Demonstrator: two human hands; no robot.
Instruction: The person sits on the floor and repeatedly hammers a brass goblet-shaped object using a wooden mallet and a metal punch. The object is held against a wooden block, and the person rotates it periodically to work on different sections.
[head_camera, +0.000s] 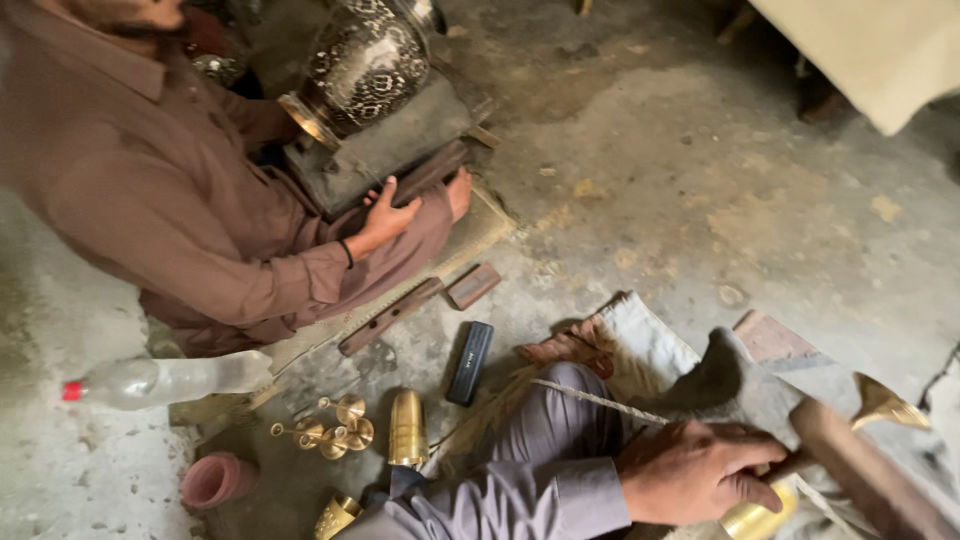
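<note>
The person's left hand (690, 470) is closed tight, its grip clamped around a dark tool handle pressed over a small brass piece (757, 520) at the bottom edge, just beside a wooden bar (860, 470). A brass cone (885, 405) sits at the bar's far side. The work looks to be midway. A plain brass cup (407, 428) and a cluster of small brass fittings (335, 428) already stand on the floor (700, 180), while the piece under the hand looks unfinished.

The right hand is out of frame, the brass piece is mostly covered and cut off, and the tool's working end can't be made out. Opposite, a co-worker's hand (385, 215) rests on a dark block under a large patterned vase (365, 60).
</note>
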